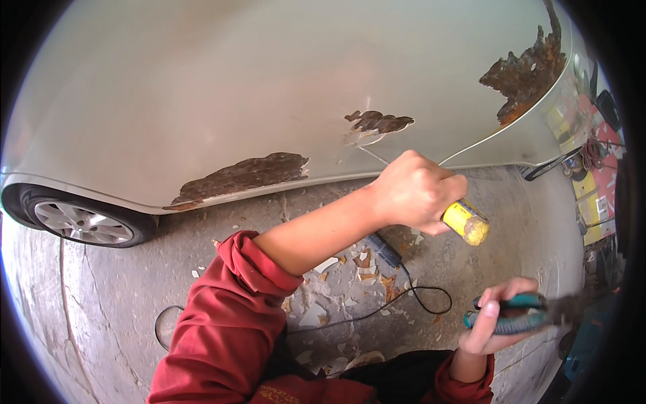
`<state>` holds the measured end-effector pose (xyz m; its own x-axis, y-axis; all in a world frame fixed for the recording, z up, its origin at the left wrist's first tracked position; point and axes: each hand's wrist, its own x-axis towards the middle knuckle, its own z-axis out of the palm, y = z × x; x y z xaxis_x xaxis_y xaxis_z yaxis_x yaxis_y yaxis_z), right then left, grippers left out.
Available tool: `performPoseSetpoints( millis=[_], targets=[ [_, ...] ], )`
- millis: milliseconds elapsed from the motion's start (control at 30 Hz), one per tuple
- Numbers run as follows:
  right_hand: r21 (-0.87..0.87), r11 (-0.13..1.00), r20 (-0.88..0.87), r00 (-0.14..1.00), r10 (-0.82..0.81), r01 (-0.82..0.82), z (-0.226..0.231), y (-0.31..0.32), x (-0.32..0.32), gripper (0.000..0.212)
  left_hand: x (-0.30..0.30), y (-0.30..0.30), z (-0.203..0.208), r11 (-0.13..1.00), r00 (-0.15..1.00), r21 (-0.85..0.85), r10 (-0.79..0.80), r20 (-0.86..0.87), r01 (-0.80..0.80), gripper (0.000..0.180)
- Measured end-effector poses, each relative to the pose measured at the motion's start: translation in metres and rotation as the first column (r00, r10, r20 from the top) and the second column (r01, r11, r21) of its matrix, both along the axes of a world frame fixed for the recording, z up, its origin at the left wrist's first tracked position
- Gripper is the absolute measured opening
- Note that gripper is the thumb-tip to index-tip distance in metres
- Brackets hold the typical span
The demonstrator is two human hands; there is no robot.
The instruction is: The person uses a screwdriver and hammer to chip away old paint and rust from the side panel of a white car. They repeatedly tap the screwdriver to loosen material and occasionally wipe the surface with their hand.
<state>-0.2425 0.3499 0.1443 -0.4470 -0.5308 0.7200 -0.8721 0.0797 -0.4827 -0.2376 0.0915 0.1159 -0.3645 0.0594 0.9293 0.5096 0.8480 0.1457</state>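
Observation:
My left hand (pixel 420 192) is closed round the yellow handle of a screwdriver (pixel 465 222). Its thin metal shaft reaches up and left to the silver car panel (pixel 269 87), near a small dark bare patch (pixel 379 122) edged with lifted paint. Whether the tip touches the panel, I cannot tell. At the lower right, my right hand (pixel 494 320) grips pliers (pixel 518 314) with teal-and-black handles. Their jaws point right, away from the car, and are blurred.
Paint flakes (pixel 314 315) litter the concrete floor below my left forearm. Among them lies a dark corded tool (pixel 383 250), its cable (pixel 350 320) looping about. A wheel (pixel 84 222) is at left; larger rusty patches (pixel 245 176) mark the panel. Assorted items (pixel 595 195) stand far right.

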Motion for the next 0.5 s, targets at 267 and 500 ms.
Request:
performPoseSetpoints(
  millis=[267,500],
  targets=[
    [0.095,0.985,-0.100,0.986,-0.133,0.143,-0.003,-0.009,0.001,0.085,-0.004,-0.002,-0.001,1.000,0.999,0.014,0.024,-0.027,-0.024,0.030],
    [0.163,0.983,-0.097,0.992,-0.075,0.090,0.003,-0.034,0.004,0.064,-0.001,-0.001,-0.002,1.000,1.000,-0.012,0.015,0.010,-0.015,0.029]
  ],
)
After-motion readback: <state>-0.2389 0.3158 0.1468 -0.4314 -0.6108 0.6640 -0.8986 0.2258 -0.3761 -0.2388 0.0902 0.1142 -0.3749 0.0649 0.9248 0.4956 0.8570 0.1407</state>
